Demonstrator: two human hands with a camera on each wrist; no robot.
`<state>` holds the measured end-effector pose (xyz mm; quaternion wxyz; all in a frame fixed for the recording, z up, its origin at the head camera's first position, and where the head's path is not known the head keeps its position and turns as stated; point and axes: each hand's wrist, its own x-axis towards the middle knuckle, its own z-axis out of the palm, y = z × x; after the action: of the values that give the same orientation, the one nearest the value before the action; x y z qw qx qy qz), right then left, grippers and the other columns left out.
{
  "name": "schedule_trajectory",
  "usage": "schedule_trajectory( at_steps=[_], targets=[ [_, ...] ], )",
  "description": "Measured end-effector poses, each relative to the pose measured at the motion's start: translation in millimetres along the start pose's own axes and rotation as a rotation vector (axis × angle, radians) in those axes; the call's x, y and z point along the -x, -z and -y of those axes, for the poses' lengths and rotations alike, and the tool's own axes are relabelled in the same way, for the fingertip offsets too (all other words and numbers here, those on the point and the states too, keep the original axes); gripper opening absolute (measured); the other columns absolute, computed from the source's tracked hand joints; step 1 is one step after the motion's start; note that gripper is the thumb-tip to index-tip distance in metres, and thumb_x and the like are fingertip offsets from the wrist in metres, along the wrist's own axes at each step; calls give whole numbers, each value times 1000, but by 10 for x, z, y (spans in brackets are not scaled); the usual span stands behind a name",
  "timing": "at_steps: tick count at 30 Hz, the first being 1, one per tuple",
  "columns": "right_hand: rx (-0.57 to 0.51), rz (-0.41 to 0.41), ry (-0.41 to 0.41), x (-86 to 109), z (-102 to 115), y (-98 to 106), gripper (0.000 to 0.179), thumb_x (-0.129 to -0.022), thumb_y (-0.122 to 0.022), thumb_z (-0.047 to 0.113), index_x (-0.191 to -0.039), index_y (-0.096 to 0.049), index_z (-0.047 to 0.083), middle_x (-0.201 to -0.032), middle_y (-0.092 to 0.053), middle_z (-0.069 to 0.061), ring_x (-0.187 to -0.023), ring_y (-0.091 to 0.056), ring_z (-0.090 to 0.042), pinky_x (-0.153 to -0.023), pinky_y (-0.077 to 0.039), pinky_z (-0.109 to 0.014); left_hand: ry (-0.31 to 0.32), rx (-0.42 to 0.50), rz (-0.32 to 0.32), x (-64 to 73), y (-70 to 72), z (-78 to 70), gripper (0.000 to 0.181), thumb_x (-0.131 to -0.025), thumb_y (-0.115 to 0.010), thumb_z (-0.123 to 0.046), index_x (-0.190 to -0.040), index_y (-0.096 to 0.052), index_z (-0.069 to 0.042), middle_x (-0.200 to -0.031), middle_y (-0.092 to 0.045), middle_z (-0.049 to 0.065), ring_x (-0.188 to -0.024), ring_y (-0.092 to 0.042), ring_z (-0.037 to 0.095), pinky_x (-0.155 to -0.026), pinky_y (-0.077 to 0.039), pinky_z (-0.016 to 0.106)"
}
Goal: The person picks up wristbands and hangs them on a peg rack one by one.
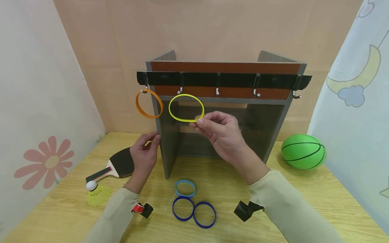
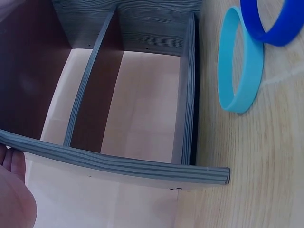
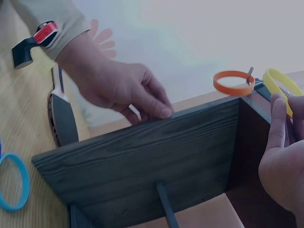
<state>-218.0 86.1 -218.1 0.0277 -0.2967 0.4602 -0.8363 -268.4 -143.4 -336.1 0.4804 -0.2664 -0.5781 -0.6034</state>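
right hand (image 1: 223,133) pinching yellow band (image 1: 186,108) up at 2nd hook (image 1: 180,89) from left, so it can catch; left hand (image 1: 146,153) w/ fingers straight, pressed on stand (image 1: 165,148) left edge, steadying; orange band (image 1: 149,103) hung far left; 3 blue bands (image 1: 194,206) near.

A wooden table (image 1: 304,189) carries a rack (image 1: 267,128), green ball (image 1: 303,151), paddle (image 1: 117,165), shuttlecock (image 1: 97,194) and three bands (image 1: 194,206).

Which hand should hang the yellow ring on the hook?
Probably the right hand: it already pinches the yellow ring just under the second hook. The left hand rests on the rack's side panel.
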Motion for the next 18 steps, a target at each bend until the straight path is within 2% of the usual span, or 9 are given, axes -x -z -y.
schedule_trajectory(
  at_steps=[6,11,18],
  targets=[
    [-27,2,31,-63,-3,-65,22,-89,-54,-13,-82,-70,1,-83,-68,-13,-80,-68,-24,-78,-54,-31,-3,2,4,-8,-4,-11,13,-80,-63,19,-92,-67,14,-79,-64,13,-76,-62,10,-68,-54,20],
    [-39,-30,39,-103,-17,-64,23,-89,-54,-13,-81,-69,1,-82,-67,-13,-80,-68,-26,-75,-55,-29,-1,1,6,-7,-6,-4,11,-81,-65,16,-92,-66,15,-79,-63,19,-77,-62,10,-68,-54,20],
    [-21,-49,34,-137,-55,-35,22,-89,-55,-13,-80,-70,1,-81,-68,-13,-81,-68,-25,-75,-55,-28,10,2,15,0,10,-2,10,-83,-66,11,-93,-66,14,-80,-63,20,-77,-62,11,-69,-54,21]
  ],
)
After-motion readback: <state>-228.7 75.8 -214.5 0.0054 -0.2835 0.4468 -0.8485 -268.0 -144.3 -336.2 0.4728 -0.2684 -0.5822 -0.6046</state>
